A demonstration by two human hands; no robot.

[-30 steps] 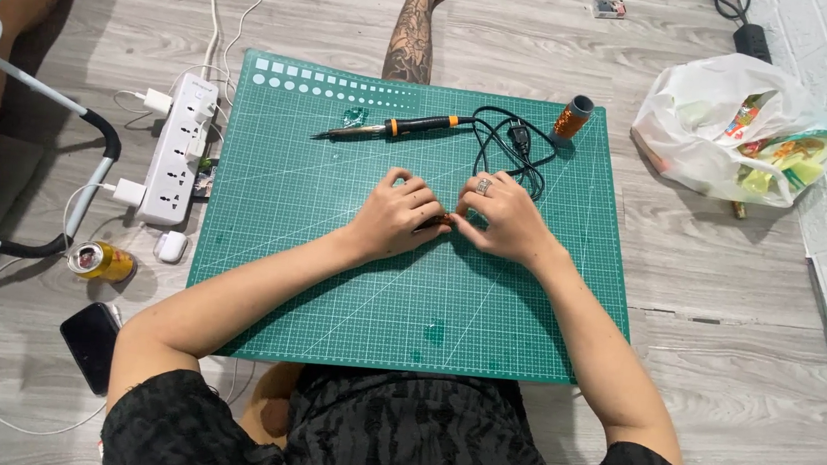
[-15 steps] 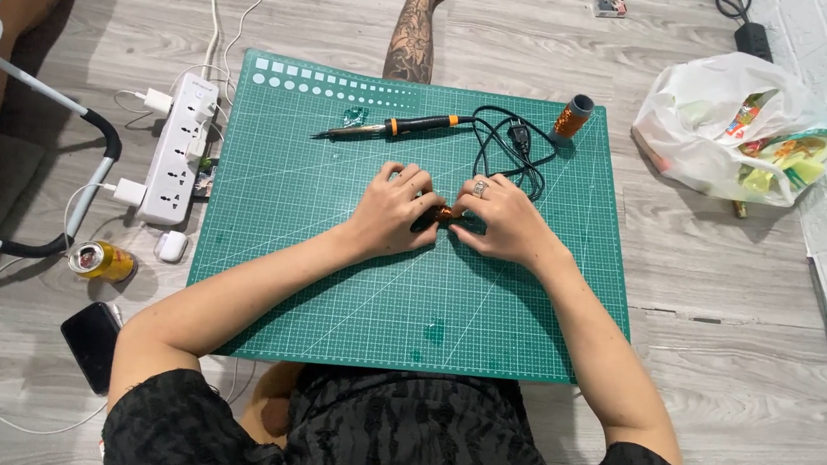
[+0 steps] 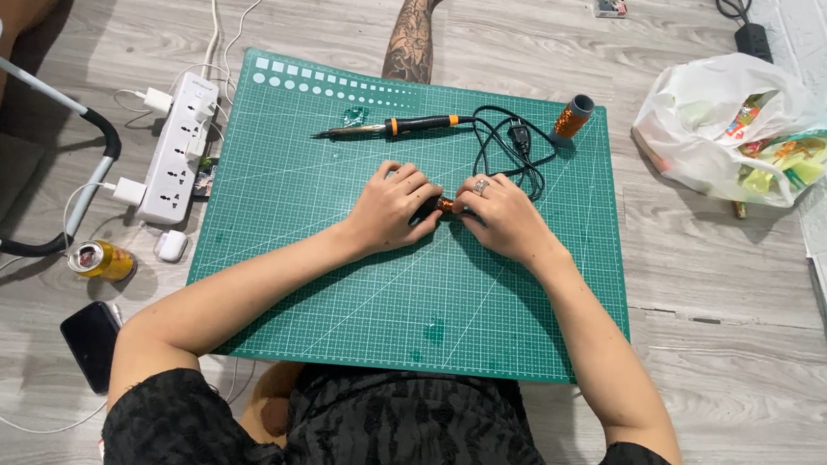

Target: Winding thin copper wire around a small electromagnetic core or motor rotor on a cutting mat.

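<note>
Both hands, left hand [image 3: 391, 211] and right hand [image 3: 503, 215], pinch a small copper-wound part [image 3: 446, 206] mid-mat [image 3: 331, 285], apparently winding or twisting it; next calls for steady fingertip tension. Soldering iron [image 3: 412, 124] lies farther off.

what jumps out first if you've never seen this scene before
The big green cutting mat fills the middle of the grey wooden floor, and on it the left hand and right hand meet around a small copper-coloured piece. Behind the hands lies a soldering iron with its black cord, and a white plastic bag sits off to the right.
</note>
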